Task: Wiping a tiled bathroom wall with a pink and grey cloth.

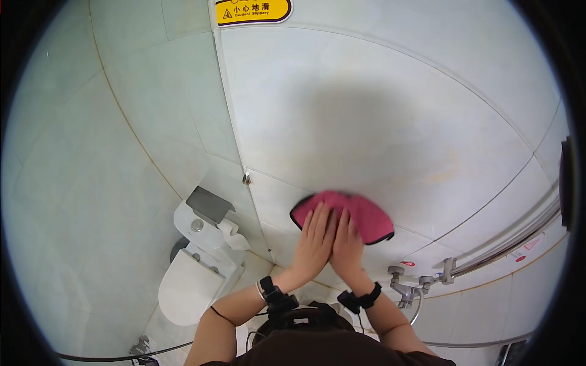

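Note:
A pink cloth with a black edge [371, 221] lies spread against the pale tiled wall [293, 134] in front of me. My left hand [315, 241] rests flat on the cloth's left part, fingers stretched upward. Beside it, my right hand [347, 244] presses on the cloth too, its fingers extended and partly overlapped by the left hand. The two hands touch along their inner sides. Dark devices are strapped to both wrists, and the cloth's lower middle is hidden behind the hands.
At the left stand a white toilet [190, 287], a toilet paper roll [232, 235] and a grey box [209, 205]. A shower mixer tap [403, 291] with a hose is at the lower right, near a metal rail [506, 247]. A yellow sign [253, 11] is above.

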{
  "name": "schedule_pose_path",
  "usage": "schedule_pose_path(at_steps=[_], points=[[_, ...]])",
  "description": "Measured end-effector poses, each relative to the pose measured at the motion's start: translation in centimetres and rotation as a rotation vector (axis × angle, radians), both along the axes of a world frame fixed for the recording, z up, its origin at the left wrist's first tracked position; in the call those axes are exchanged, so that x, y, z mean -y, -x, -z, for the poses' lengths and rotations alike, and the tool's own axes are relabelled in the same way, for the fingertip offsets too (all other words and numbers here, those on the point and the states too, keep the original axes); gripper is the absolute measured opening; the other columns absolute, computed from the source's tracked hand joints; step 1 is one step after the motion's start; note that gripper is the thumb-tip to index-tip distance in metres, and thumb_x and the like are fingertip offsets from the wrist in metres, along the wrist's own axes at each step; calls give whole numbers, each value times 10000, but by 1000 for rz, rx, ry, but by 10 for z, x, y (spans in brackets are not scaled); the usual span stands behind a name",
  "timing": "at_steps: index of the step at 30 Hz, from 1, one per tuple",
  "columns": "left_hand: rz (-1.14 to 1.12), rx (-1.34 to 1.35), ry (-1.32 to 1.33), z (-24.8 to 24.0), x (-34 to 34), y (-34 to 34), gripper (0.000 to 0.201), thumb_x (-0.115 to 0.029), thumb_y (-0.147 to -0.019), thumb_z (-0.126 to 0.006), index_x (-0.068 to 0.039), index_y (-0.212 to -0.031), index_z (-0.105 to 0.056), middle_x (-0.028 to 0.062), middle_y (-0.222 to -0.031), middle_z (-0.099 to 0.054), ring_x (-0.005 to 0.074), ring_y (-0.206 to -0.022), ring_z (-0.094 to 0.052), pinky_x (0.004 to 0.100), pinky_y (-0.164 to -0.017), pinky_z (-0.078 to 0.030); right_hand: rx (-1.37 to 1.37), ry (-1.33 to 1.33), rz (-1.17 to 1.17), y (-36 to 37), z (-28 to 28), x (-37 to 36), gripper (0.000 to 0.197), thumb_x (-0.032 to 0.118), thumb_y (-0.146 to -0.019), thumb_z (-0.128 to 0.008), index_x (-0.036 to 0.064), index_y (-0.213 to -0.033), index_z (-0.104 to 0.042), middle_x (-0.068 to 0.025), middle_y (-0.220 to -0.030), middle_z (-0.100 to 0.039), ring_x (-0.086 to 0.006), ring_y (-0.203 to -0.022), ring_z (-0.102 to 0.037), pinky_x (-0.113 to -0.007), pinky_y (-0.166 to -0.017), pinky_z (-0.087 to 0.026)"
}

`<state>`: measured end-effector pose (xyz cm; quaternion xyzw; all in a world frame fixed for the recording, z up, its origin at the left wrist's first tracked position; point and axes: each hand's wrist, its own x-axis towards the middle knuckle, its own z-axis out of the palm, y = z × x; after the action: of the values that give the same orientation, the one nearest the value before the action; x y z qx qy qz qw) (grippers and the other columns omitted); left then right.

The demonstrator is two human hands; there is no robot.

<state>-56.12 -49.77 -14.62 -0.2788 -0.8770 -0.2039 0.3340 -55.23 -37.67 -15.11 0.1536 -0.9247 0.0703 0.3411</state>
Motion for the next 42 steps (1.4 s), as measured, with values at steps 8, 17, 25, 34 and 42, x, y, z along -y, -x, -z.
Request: schedule_pose_path(at_steps=[8, 17, 25, 34, 42], points=[[-19, -100, -98, -57, 5, 12, 566, -69, -834, -522, 86, -1371, -434, 271, -1472, -328, 433, -1360, -345, 545, -1114, -303, -237, 47, 22, 25, -47, 13, 608, 158, -822, -589, -119, -1342, -437, -296, -1346, -463, -466, -1192, -452, -596, -984, -353], [40, 613, -751, 51, 43, 9, 544, -124, -953, -490, 94, -1425, -328, 299, -1493, -292, 467, -1406, -261, 471, -1164, -247, 42, 57, -181, 8, 21, 58, 563, 120, -832, -550, -44, -1364, -468, -217, -1294, -546, -315, -1143, -578, -425, -946, -471], [-132, 169, -335, 2, 68, 30, 583, -45, -946, -520, 80, -1456, -265, 285, -1541, -185, 471, -1366, -311, 443, -1138, -290, -36, 84, -284, 50, -7, 85, 524, 116, -822, -559, -5, -1329, -513, -206, -1209, -596, -335, -1055, -613, -444, -926, -465], [268, 413, -422, 94, 18, -10, 659, -77, -895, -591, 37, -1472, -294, 306, -1551, -135, 488, -1425, -178, 482, -1154, -235, 97, 113, -113, -14, 65, 35, 527, 109, -817, -567, -40, -1319, -506, -196, -1285, -546, -342, -1133, -576, -444, -948, -457], [375, -86, -173, -16, -66, 10, 484, -155, -886, -524, -58, -1361, -531, 208, -1528, -273, 407, -1421, -244, 702, -1092, -136, -119, 349, 306, -28, -43, -35, 614, 78, -820, -585, -89, -1380, -398, -285, -1340, -435, -466, -1208, -454, -517, -960, -427]])
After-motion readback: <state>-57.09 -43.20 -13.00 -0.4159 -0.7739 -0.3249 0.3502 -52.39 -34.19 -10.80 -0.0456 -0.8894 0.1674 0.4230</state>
